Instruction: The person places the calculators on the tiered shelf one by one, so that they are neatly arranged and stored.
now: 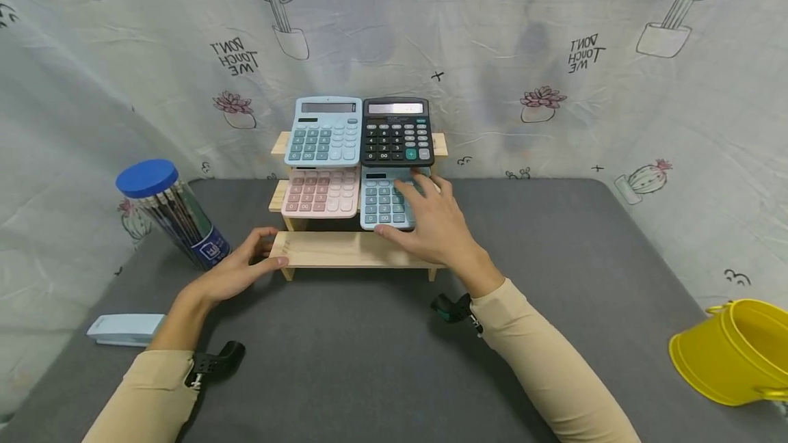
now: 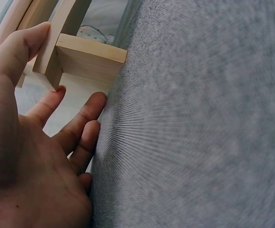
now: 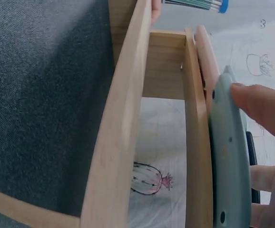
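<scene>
A tiered wooden stand bears calculators on its upper two steps. My left hand pinches the left end of its lowest step, thumb on top and forefinger at the edge. My right hand holds a light blue calculator on the middle step, thumb at its lower edge, fingers over its face; part of it is hidden. A pink calculator leans beside it. Above are another blue calculator and a black calculator.
A clear jar of pencils with a blue lid stands tilted in view at left. Nearer lies a pale blue stapler-like object. At the right edge sits a yellow bucket. A printed cloth hangs behind the grey table.
</scene>
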`<control>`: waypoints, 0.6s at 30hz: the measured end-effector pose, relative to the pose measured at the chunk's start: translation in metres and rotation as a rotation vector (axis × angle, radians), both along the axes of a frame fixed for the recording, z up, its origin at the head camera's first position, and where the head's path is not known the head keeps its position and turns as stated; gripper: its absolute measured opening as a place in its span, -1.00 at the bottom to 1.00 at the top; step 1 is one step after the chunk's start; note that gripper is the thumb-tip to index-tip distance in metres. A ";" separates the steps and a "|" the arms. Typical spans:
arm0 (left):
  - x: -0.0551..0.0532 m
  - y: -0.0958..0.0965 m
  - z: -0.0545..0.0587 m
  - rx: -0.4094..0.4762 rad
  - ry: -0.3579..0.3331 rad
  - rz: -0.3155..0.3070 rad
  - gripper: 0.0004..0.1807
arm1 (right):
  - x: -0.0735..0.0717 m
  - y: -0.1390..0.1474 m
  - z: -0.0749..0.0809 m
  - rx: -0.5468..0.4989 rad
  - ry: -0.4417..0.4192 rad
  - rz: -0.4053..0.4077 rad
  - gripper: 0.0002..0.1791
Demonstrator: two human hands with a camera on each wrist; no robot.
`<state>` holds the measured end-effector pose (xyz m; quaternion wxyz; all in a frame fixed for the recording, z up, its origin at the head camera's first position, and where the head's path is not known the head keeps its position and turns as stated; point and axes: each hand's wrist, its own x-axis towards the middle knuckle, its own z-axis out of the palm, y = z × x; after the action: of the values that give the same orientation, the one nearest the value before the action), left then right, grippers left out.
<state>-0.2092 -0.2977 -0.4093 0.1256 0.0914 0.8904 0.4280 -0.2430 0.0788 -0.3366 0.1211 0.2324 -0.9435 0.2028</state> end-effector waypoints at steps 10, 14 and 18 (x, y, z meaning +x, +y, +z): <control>-0.001 -0.001 0.002 0.003 0.004 -0.006 -0.17 | -0.010 0.002 -0.003 -0.056 0.003 0.063 -0.07; 0.000 -0.001 0.001 0.013 0.000 -0.007 -0.18 | -0.015 0.001 -0.006 -0.065 0.045 0.077 -0.06; -0.001 0.000 -0.002 0.017 0.004 -0.008 -0.19 | -0.018 0.001 -0.009 -0.079 0.054 0.083 -0.05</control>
<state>-0.2098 -0.2981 -0.4109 0.1248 0.0970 0.8865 0.4348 -0.2606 0.0801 -0.3459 0.1469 0.2716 -0.9208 0.2382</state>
